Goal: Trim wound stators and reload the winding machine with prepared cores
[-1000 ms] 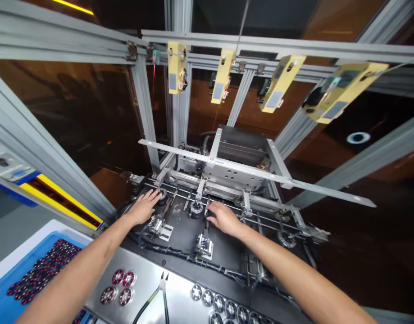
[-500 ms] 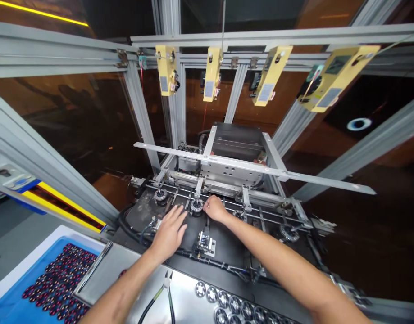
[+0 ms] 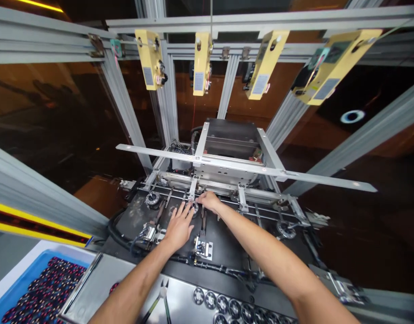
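On the machine's black bed, my left hand (image 3: 179, 228) reaches forward with its fingers stretched out. Its fingertips lie over a round metal part (image 3: 195, 208) on the second station from the left, covering much of it. From the right, my right hand (image 3: 209, 201) meets the upper edge of that same part with thumb and fingers pinched together. Whatever is between those fingers is too small to make out. Similar round metal parts sit on the leftmost station (image 3: 153, 200) and the rightmost station (image 3: 286, 229). A small metal bracket (image 3: 203, 248) stands in front of my hands.
A long flat metal bar (image 3: 240, 166) crosses beyond my hands, below several yellow boxes (image 3: 202, 63) on the frame. Nearer lie cutting pliers (image 3: 163, 292) and rows of round metal parts (image 3: 222, 302) on a metal tray. A blue bin (image 3: 11, 292) holds many small dark parts.
My left hand has moved forward and right, so its fingertips now cover the round part. The right hand stays pinched at that part's edge. The camera view has shifted slightly.
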The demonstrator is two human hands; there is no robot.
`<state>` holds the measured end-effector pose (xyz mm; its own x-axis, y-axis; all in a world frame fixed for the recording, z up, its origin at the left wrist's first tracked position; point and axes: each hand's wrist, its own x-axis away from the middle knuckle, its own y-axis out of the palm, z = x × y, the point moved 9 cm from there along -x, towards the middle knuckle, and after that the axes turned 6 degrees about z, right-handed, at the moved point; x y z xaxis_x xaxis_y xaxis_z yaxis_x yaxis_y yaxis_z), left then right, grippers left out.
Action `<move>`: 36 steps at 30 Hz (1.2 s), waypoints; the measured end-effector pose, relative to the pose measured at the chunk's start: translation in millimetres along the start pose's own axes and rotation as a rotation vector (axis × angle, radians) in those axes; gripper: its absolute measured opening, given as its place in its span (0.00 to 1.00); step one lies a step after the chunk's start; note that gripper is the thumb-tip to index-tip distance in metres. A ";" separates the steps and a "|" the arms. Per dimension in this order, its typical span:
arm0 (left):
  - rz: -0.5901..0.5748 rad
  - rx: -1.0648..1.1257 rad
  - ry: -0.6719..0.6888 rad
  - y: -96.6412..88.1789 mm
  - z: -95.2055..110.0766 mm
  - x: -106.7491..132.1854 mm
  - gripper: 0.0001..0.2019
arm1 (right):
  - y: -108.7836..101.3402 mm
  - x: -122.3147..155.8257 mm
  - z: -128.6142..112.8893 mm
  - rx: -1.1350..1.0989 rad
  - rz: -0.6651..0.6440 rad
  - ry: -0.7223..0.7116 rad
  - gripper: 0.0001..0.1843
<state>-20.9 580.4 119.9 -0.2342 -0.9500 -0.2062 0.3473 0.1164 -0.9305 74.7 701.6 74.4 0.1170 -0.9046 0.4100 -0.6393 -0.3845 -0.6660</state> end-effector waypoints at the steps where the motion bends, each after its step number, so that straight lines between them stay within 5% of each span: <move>1: -0.009 -0.005 0.003 1.0 0.0 -0.6 0.25 | 1.6 1.6 -0.2 -0.028 -0.013 -0.012 0.16; 9: -0.030 -0.049 0.021 5.6 -0.8 -0.4 0.26 | 7.2 10.3 -17.7 -0.062 -0.035 -0.082 0.15; 14: -0.016 -0.076 0.035 3.1 1.6 1.6 0.25 | -34.7 68.2 -25.1 -0.016 0.057 -0.267 0.14; 18: -0.016 -0.072 0.049 0.0 3.3 1.2 0.23 | -104.2 134.6 28.1 0.039 0.125 -0.339 0.13; 22: -0.036 -0.060 0.055 -8.6 5.5 -1.3 0.21 | -163.7 148.2 102.6 0.132 0.287 -0.185 0.12; 26: -0.033 -0.069 0.041 -28.4 25.2 -2.3 0.16 | -151.9 125.0 125.6 0.153 0.277 -0.147 0.13; 30: -0.046 -0.069 0.096 -41.5 75.5 -5.5 0.13 | -118.4 105.9 123.5 0.133 0.174 -0.124 0.14; 36: -0.177 -0.056 0.251 -8.4 144.7 -24.6 0.20 | -110.2 93.4 135.1 0.130 0.064 -0.035 0.15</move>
<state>113.3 560.9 176.6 -0.5061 -0.8565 -0.1012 0.2320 -0.0222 -0.9725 258.7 634.5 101.9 0.1067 -0.9331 0.3435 -0.5428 -0.3441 -0.7661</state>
